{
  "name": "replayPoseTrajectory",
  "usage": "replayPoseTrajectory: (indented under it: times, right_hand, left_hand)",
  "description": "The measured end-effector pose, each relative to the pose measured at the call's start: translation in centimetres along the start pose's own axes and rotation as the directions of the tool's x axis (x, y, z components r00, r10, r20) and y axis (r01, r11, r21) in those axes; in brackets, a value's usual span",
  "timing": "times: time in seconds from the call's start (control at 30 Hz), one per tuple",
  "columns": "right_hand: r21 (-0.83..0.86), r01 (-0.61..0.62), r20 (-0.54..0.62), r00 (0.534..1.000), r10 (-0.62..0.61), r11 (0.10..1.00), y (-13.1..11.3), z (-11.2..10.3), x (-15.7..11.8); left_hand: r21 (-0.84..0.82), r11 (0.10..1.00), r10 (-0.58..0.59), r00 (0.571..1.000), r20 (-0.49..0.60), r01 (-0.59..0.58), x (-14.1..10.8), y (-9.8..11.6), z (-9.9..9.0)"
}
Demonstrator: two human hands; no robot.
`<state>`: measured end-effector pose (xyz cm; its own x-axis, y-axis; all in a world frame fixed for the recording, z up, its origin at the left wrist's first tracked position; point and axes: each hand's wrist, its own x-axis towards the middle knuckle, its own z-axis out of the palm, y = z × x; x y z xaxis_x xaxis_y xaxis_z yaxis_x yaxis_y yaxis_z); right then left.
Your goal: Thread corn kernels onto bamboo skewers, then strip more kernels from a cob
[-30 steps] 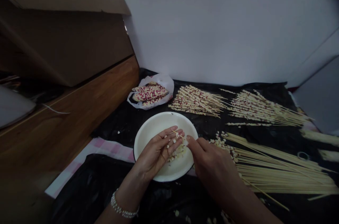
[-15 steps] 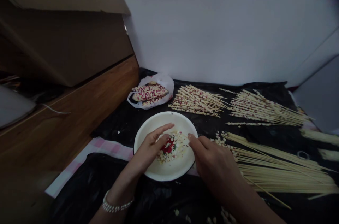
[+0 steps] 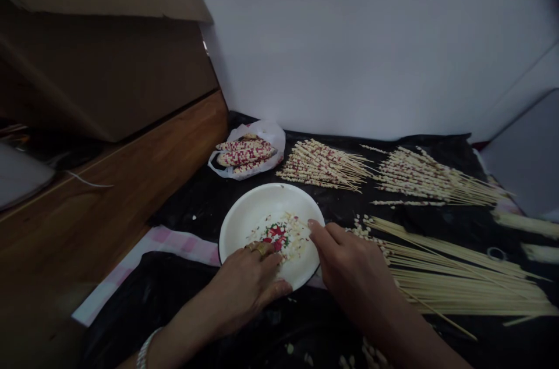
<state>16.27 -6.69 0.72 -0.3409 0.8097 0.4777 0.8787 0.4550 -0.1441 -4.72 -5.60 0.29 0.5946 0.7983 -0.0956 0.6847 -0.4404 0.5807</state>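
Note:
A white enamel bowl (image 3: 244,212) holds loose corn kernels (image 3: 297,235) around a red and green pattern on its bottom. My left hand (image 3: 251,279) reaches over the near rim, its fingers bent down among the kernels and its thumb held apart; the fingertips are partly hidden. At the bowl's right rim my right hand (image 3: 345,258) is closed in a pinch, with what looks like the thin pale tip of a skewer (image 3: 302,222) showing at thumb and forefinger. To its right lies a fan of bamboo skewers (image 3: 463,284), several tipped with kernels.
Behind the bowl are corn cobs (image 3: 247,153) in a plastic bag (image 3: 276,139) and two piles of kernel-threaded skewers (image 3: 321,165) on black plastic sheeting (image 3: 187,200). A tape ring (image 3: 496,253) lies at right. A cardboard box (image 3: 109,66) and white wall bound the space.
My left hand has gone from above the bowl's middle, fingers stretched out, down to its near side with fingers among the kernels. My right hand has stayed nearly still.

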Motion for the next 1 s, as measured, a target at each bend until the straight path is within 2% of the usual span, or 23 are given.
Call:
replayPoseTrajectory:
  times: [0.1, 0.2, 0.4, 0.47, 0.53, 0.6, 0.63, 0.67, 0.7, 0.73, 0.77, 0.83, 0.87, 0.9, 1.0]
  right_hand:
    - [-0.002, -0.008, 0.002, 1.000, 0.008, 1.000, 0.0, 0.0, 0.0]
    - [-0.008, -0.007, 0.002, 1.000, 0.007, 1.000, 0.0, 0.1, -0.1]
    - [-0.013, -0.011, 0.029, 1.000, 0.012, 1.000, 0.0, 0.1, 0.0]
    - [-0.022, -0.014, 0.035, 0.999, 0.014, 1.000, 0.0, 0.1, 0.0]
    - [-0.030, -0.015, 0.023, 1.000, 0.015, 0.999, 0.0, 0.2, -0.1]
    - [-0.036, -0.018, 0.007, 1.000, 0.018, 0.999, 0.1, 0.3, -0.1]
    - [-0.039, -0.019, 0.003, 1.000, 0.019, 0.999, 0.2, 0.4, -0.1]
    - [-0.043, -0.017, -0.003, 1.000, 0.017, 0.999, 0.2, 0.4, -0.1]
    - [-0.046, -0.013, -0.011, 1.000, 0.012, 0.999, 0.3, 0.4, -0.1]
    - [-0.049, -0.007, -0.019, 1.000, 0.006, 0.999, 0.4, 0.3, 0.0]
    - [-0.054, -0.003, -0.025, 1.000, 0.002, 0.999, 0.5, 0.3, 0.0]
    - [-0.061, 0.000, -0.035, 0.999, -0.002, 0.998, 0.5, 0.2, 0.0]
    - [-0.062, -0.001, -0.039, 0.999, -0.001, 0.998, 0.5, 0.2, 0.0]
    - [-0.060, -0.004, -0.040, 0.999, 0.001, 0.998, 0.5, 0.2, 0.0]
    - [-0.051, -0.009, -0.038, 0.999, 0.007, 0.999, 0.4, 0.2, 0.0]
  left_hand:
    - [0.127, 0.992, 0.001, 0.998, 0.069, -0.010, 0.2, 0.3, 0.3]
    - [0.224, 0.972, 0.050, 0.994, 0.098, -0.071, 0.3, 0.1, 0.7]
    - [0.309, 0.933, 0.183, 0.983, 0.032, -0.184, 0.2, -0.5, 1.8]
    - [0.262, 0.951, 0.167, 0.986, 0.013, -0.165, 0.2, -0.5, 2.0]
    - [0.130, 0.986, 0.108, 0.994, -0.001, -0.107, 0.2, -0.3, 1.9]
    - [-0.109, 0.994, 0.011, 1.000, -0.022, -0.013, 0.5, -0.1, 1.5]
    - [-0.265, 0.963, -0.055, 0.998, -0.030, 0.045, 0.7, 0.0, 1.2]
    - [-0.440, 0.892, -0.134, 0.990, -0.040, 0.103, 1.1, 0.0, 0.8]
    - [-0.619, 0.772, -0.217, 0.975, -0.038, 0.147, 1.5, 0.0, 0.5]
    - [-0.776, 0.603, -0.300, 0.954, -0.006, 0.185, 2.0, 0.0, 0.1]
    - [-0.902, 0.389, -0.358, 0.933, 0.038, 0.186, 2.6, -0.1, -0.3]
    - [-0.984, -0.102, -0.404, 0.897, 0.178, 0.149, 3.8, -0.5, -0.8]
    - [-0.941, -0.314, -0.425, 0.868, 0.256, 0.124, 4.4, -0.7, -0.9]
    - [-0.884, -0.459, -0.456, 0.831, 0.320, 0.088, 5.0, -0.8, -0.9]
    - [-0.836, -0.549, -0.494, 0.796, 0.349, 0.026, 6.2, -1.0, -0.5]
